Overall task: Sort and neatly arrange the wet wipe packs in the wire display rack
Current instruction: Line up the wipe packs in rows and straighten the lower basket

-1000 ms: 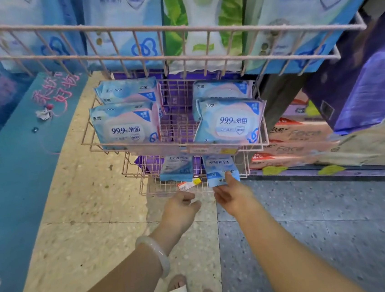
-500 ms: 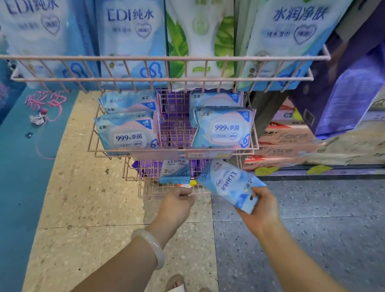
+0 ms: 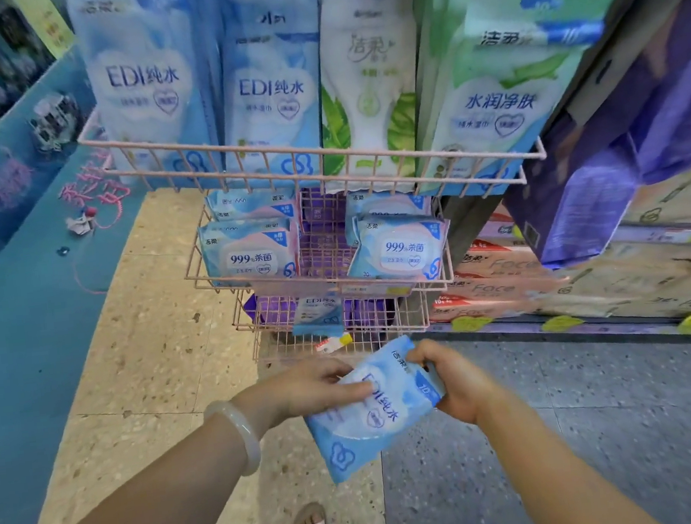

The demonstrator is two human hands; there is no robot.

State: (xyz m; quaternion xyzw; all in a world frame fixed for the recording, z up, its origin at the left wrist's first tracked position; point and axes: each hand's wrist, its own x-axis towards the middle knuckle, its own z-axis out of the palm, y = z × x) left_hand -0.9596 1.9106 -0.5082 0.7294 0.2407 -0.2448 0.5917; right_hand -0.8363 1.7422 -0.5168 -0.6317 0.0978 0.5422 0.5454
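Pack (image 3: 372,412) of EDI wipes out of rack, held low at 6 o'clock; right hand (image 3: 454,382) clamps its top edge, left hand (image 3: 318,386) pinches the face. Step: sorting. Next, likely reseat it upright in bottom basket (image 3: 326,340) at 12 o'clock beside matching pack (image 3: 317,311).

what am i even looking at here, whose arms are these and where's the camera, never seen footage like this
No robot here: a person wears a camera on the head, looking down at their own arms. Both hands hold one small blue wipe pack: the left hand pinches its edge, the right hand grips the other side. Ahead stands a pink wire rack. Its middle shelf holds packs marked 999, its lowest shelf another small blue pack, and tall packs stand on top.
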